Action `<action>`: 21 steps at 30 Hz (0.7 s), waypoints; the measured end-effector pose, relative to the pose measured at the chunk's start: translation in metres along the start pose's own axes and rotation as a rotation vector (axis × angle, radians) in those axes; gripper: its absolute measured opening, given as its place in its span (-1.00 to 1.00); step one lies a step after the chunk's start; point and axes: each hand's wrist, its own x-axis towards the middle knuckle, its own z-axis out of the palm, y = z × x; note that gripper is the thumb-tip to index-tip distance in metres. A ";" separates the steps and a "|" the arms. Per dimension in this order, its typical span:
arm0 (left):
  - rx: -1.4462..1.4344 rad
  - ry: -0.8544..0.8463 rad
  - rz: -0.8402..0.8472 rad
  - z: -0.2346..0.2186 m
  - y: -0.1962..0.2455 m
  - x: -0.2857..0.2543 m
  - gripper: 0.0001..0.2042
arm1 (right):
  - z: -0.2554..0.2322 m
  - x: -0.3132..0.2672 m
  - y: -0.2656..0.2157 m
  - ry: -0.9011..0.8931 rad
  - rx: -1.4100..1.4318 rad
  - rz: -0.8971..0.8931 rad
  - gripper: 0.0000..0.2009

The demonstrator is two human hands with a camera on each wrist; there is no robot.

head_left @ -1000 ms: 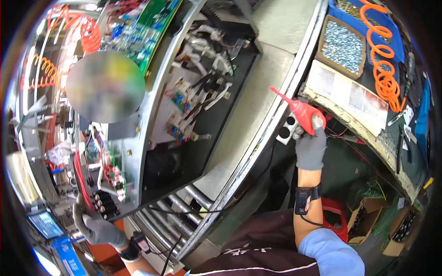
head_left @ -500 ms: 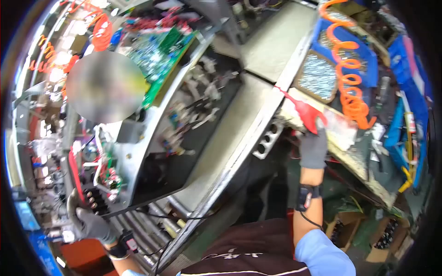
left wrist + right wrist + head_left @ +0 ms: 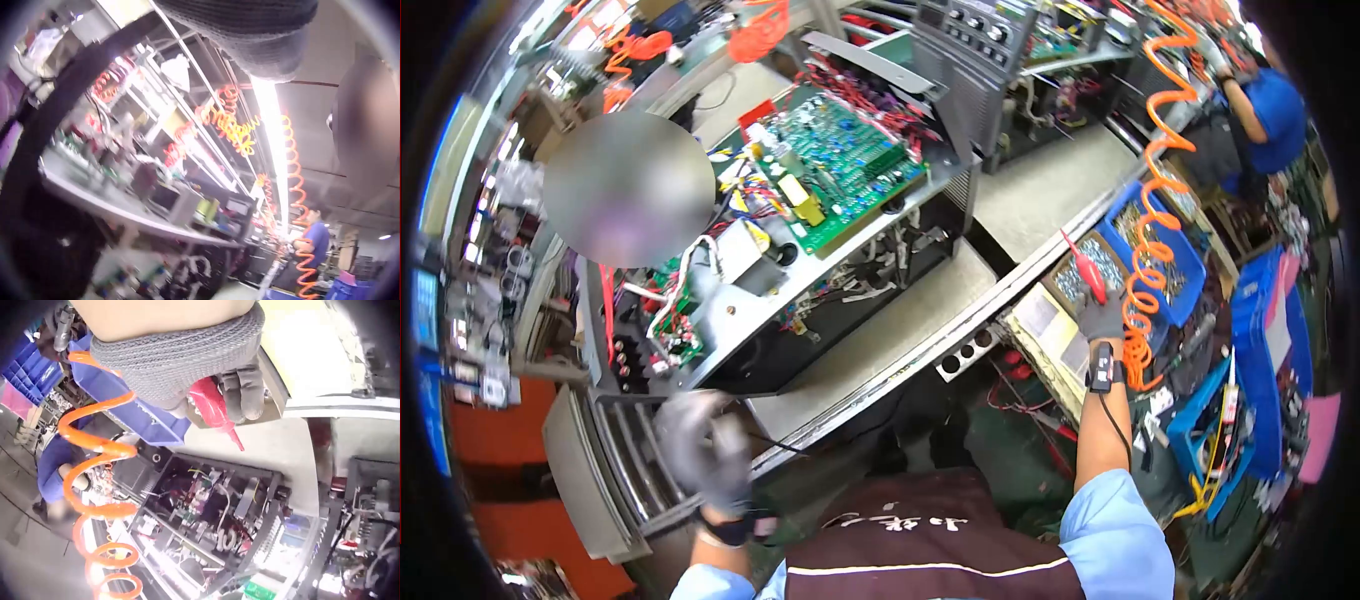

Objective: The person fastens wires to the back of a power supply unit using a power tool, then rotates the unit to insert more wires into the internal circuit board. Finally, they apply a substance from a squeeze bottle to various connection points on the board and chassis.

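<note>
Gripped in my gloved right hand [image 3: 1100,316] is a red squeeze bottle [image 3: 1090,277] with a thin spout, held over a box of small screws [image 3: 1062,278] on the side bench. The right wrist view shows the red bottle [image 3: 211,405] against the grey glove [image 3: 187,362], its spout pointing down. My gloved left hand [image 3: 705,445] is blurred, over the rollers near the metal chassis [image 3: 735,315]; its fingers are not clear. A green circuit board [image 3: 835,165] lies on top of the chassis. In the left wrist view only part of the glove [image 3: 250,37] shows.
Blue bins [image 3: 1180,265] and a coiled orange hose [image 3: 1150,250] are beside my right hand. The conveyor's metal edge [image 3: 920,365] runs diagonally between chassis and bench. Another person [image 3: 1270,120] in blue is at the far right. Rollers [image 3: 635,460] lie at the left.
The head view has turned, bringing more of the chassis top and right-hand bins into sight. My left hand has moved away from the chassis's lower left corner. My right hand still holds the bottle, now over the screw box.
</note>
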 end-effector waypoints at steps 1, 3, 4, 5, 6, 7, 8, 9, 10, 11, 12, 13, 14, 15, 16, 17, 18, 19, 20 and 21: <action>-0.021 -0.194 -0.218 0.024 0.013 -0.006 -0.72 | 0.005 -0.002 0.001 0.055 0.093 -0.040 -0.67; -0.674 -0.328 -0.992 0.092 -0.001 -0.027 -0.63 | -0.009 -0.006 0.006 0.100 0.154 -0.039 -0.67; -0.816 -0.305 -1.101 0.122 -0.022 -0.040 -0.61 | -0.031 0.004 0.007 -0.021 0.091 -0.047 -0.68; -0.837 -0.277 -1.310 0.156 -0.040 -0.044 -0.63 | -0.038 0.014 0.006 -0.143 0.029 -0.063 -0.68; -0.864 -0.252 -1.507 0.186 -0.052 -0.037 -0.65 | 0.034 -0.039 0.014 -0.003 0.190 0.037 -0.68; -0.877 -0.242 -1.506 0.203 -0.055 -0.029 -0.65 | 0.026 -0.039 0.029 -0.265 0.143 0.072 -0.74; -1.018 -0.069 -1.535 0.218 -0.055 -0.022 -0.71 | 0.023 -0.031 0.046 -0.363 0.233 0.226 -0.81; -1.156 0.111 -1.552 0.231 -0.057 -0.017 -0.76 | 0.084 -0.075 0.055 -0.058 -0.006 0.215 -0.87; -1.174 0.122 -1.549 0.245 -0.063 -0.015 -0.76 | 0.080 -0.076 0.076 -0.281 -0.147 0.237 -0.84; -1.093 0.262 -1.603 0.258 -0.071 -0.015 -0.78 | 0.106 -0.100 0.087 -0.321 -0.112 0.427 -0.76; -1.004 0.401 -1.654 0.265 -0.075 -0.014 -0.80 | 0.135 -0.119 0.096 -0.353 -0.380 0.432 -0.68; -0.982 0.435 -1.675 0.260 -0.068 -0.008 -0.83 | 0.169 -0.144 0.103 -0.345 -0.585 0.422 -0.67; -0.987 0.442 -1.675 0.262 -0.068 -0.010 -0.83 | 0.181 -0.146 0.119 -0.409 -0.690 0.476 -0.66; -0.943 0.423 -1.635 0.265 -0.072 -0.014 -0.83 | 0.199 -0.156 0.131 -0.492 -0.663 0.540 -0.65; -0.894 0.405 -1.592 0.264 -0.076 -0.016 -0.84 | 0.216 -0.161 0.146 -0.544 -0.697 0.514 -0.64; -0.889 0.418 -1.593 0.260 -0.074 -0.014 -0.84 | 0.231 -0.161 0.163 -0.558 -0.708 0.504 -0.65; -0.862 0.440 -1.590 0.257 -0.067 -0.010 -0.82 | 0.245 -0.157 0.180 -0.569 -0.714 0.513 -0.65; -0.836 0.462 -1.588 0.254 -0.064 -0.009 -0.79 | 0.256 -0.150 0.199 -0.515 -0.581 0.513 -0.63; -0.835 0.481 -1.591 0.260 -0.073 -0.016 -0.79 | 0.262 -0.139 0.216 -0.462 -0.449 0.510 -0.61; -0.599 0.462 -1.398 0.276 -0.090 -0.028 -0.74 | 0.259 -0.120 0.237 -0.468 -0.454 0.517 -0.61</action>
